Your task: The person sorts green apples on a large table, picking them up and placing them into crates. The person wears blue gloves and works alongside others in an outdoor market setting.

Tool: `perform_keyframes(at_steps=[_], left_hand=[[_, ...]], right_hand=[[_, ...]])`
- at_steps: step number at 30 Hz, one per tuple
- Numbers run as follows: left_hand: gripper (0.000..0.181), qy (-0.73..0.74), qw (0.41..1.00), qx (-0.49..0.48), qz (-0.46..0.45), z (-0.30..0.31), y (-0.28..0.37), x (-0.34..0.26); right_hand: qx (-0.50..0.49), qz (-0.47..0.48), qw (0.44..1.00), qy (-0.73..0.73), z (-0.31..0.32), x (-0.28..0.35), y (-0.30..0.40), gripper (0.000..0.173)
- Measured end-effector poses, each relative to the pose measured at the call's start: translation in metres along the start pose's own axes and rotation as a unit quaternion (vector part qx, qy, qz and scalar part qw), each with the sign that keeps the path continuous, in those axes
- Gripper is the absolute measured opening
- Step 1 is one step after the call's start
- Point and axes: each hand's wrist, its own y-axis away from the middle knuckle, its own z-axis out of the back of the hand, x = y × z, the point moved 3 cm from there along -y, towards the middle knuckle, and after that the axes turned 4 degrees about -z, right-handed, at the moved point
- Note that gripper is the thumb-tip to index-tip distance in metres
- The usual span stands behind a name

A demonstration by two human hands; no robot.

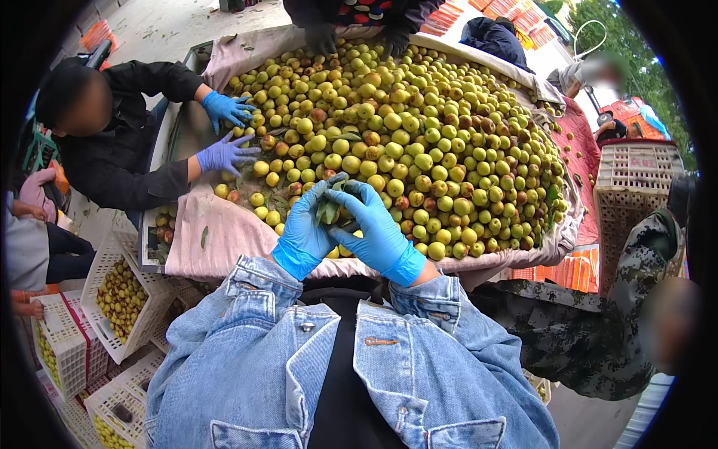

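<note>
Both of my hands wear blue gloves and meet over the near edge of a large heap of green and reddish jujube-like fruits. Between their fingers is a small bunch of green leaves. My left hand holds the leaves from the left, its fingertips curled around them. From the right, my right hand reaches in with thumb and fingers bent around the same bunch. Whether a fruit lies inside the grip is hidden. Fruits surround both hands on a pinkish cloth that lines the sorting table.
At the left, a person's gloved hands touch the heap; dark-gloved hands of another person rest at its far edge. A person in camouflage is close at the right. White plastic crates with fruit stand at lower left, more crates at right.
</note>
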Motion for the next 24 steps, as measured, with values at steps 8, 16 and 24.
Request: perform_keyframes(at_steps=[8, 16, 24], left_hand=[[0.031, 0.111, 0.99, -0.052, -0.075, 0.054, 0.051, -0.065], [0.03, 0.178, 0.838, -0.254, -0.45, 0.202, 0.282, -0.171], [0.067, 0.073, 0.605, -0.48, -0.631, 0.212, 0.449, -0.323]], right_hand=[[-0.071, 0.026, 0.995, 0.061, 0.012, -0.004, -0.016, 0.037], [0.026, -0.139, 0.99, -0.022, -0.007, -0.089, 0.028, 0.03], [-0.009, -0.063, 0.979, 0.193, 0.01, -0.092, 0.037, 0.032]])
